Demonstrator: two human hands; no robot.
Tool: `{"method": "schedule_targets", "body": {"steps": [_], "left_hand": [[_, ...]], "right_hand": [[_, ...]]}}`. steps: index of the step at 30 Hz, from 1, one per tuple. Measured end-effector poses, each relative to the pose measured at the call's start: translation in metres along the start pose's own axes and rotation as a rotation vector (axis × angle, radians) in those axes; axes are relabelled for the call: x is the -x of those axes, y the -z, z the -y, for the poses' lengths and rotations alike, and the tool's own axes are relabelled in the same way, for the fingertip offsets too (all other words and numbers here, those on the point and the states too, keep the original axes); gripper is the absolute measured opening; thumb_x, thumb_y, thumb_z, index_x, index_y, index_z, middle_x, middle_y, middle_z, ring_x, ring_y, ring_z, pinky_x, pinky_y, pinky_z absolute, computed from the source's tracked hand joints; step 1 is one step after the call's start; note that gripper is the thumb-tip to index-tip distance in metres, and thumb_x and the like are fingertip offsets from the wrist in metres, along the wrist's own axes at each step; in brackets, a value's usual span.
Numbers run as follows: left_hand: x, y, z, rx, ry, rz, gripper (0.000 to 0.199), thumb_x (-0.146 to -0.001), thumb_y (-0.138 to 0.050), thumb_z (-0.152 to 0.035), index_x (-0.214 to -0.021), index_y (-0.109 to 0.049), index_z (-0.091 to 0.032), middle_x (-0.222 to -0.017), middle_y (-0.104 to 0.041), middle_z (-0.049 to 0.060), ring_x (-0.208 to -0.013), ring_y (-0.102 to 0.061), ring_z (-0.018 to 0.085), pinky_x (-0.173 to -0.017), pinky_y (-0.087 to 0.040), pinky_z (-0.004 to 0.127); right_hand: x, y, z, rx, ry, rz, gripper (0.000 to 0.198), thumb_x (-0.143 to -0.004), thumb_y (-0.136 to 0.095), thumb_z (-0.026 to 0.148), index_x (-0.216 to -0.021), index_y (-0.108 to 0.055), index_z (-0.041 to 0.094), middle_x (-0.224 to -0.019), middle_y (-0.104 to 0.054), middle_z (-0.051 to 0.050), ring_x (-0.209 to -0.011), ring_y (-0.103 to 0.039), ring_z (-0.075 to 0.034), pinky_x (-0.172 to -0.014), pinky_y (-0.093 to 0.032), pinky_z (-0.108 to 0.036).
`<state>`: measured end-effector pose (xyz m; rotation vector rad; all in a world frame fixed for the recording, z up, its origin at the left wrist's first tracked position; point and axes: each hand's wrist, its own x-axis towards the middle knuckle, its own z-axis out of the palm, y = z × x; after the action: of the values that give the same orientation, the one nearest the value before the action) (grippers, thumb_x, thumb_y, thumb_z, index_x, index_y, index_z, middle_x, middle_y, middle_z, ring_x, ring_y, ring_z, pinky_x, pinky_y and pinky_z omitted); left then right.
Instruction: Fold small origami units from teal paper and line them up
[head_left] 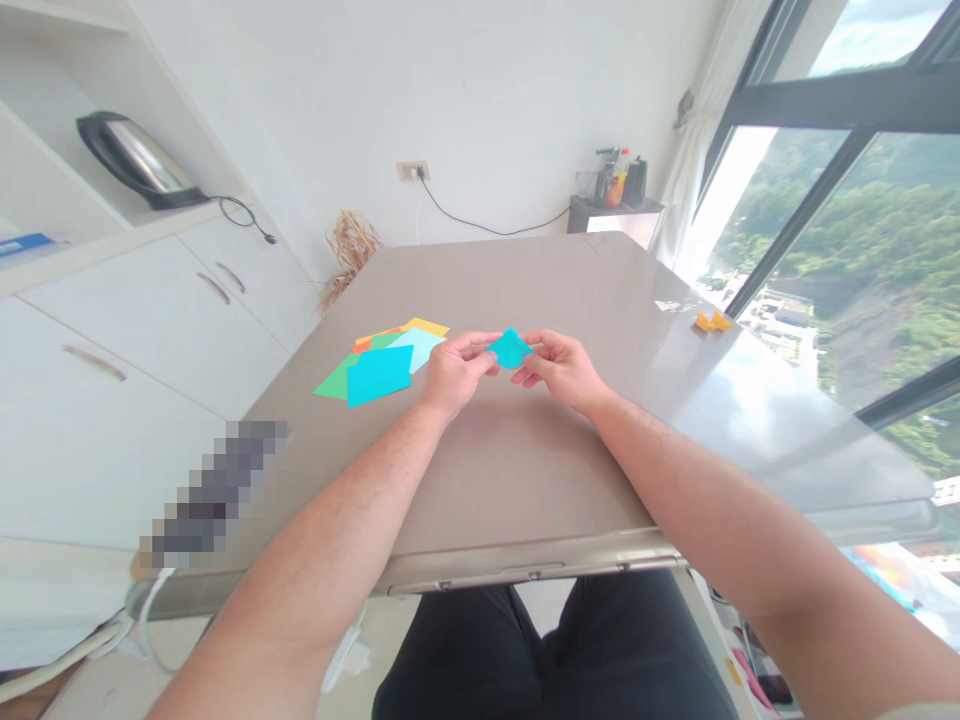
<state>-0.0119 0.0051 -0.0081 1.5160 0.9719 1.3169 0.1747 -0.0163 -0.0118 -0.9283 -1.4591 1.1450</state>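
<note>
Between my two hands is a small folded piece of turquoise origami paper (511, 347), diamond-shaped with creases showing, held just above the table. My left hand (459, 370) pinches its left corner between thumb and fingers. On the opposite corner, my right hand (559, 366) grips it the same way, fingers partly curled beneath. Left of my left hand lies a fanned pile of flat paper sheets, with a turquoise sheet (380, 376) on top and a green sheet (334, 380), a pale blue sheet (420, 345) and a yellow sheet (427, 326) showing around it.
A folded yellow paper piece (712, 321) sits on the grey table (510, 470) at the right, near the window, beside white scraps (670, 306). A pixelated dark object (217, 495) lies at the left edge. A kettle (139, 160) stands on the left shelf.
</note>
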Motion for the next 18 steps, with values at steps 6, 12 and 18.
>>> {"method": "schedule_targets", "body": {"steps": [6, 12, 18], "left_hand": [[-0.0001, 0.0009, 0.0034, 0.012, -0.003, 0.0, 0.034, -0.071, -0.076, -0.022, -0.104, -0.08, -0.021, -0.09, -0.08, 0.005, -0.071, -0.072, 0.018, -0.071, -0.06, 0.034], [-0.0004, 0.0015, 0.0044, -0.01, -0.014, 0.007, 0.034, -0.071, -0.071, -0.019, -0.104, -0.08, -0.02, -0.085, -0.079, 0.003, -0.069, -0.072, 0.018, -0.072, -0.06, 0.034], [-0.0006, 0.0019, 0.0052, -0.011, -0.024, 0.025, 0.035, -0.072, -0.069, -0.02, -0.105, -0.08, -0.02, -0.086, -0.079, 0.003, -0.07, -0.072, 0.018, -0.074, -0.06, 0.035]], "right_hand": [[0.0008, -0.0001, 0.0021, 0.008, -0.003, -0.01, 0.027, -0.075, -0.062, 0.025, -0.1, -0.071, 0.021, -0.084, -0.077, -0.002, -0.074, -0.074, -0.019, -0.067, -0.057, -0.031], [0.0005, 0.0013, 0.0011, 0.004, -0.011, -0.004, 0.027, -0.076, -0.061, 0.026, -0.099, -0.073, 0.022, -0.087, -0.078, -0.002, -0.076, -0.075, -0.019, -0.069, -0.057, -0.03], [0.0007, 0.0021, 0.0003, -0.001, -0.008, 0.0, 0.026, -0.074, -0.059, 0.025, -0.097, -0.073, 0.021, -0.088, -0.078, -0.002, -0.076, -0.075, -0.02, -0.069, -0.057, -0.031]]}}
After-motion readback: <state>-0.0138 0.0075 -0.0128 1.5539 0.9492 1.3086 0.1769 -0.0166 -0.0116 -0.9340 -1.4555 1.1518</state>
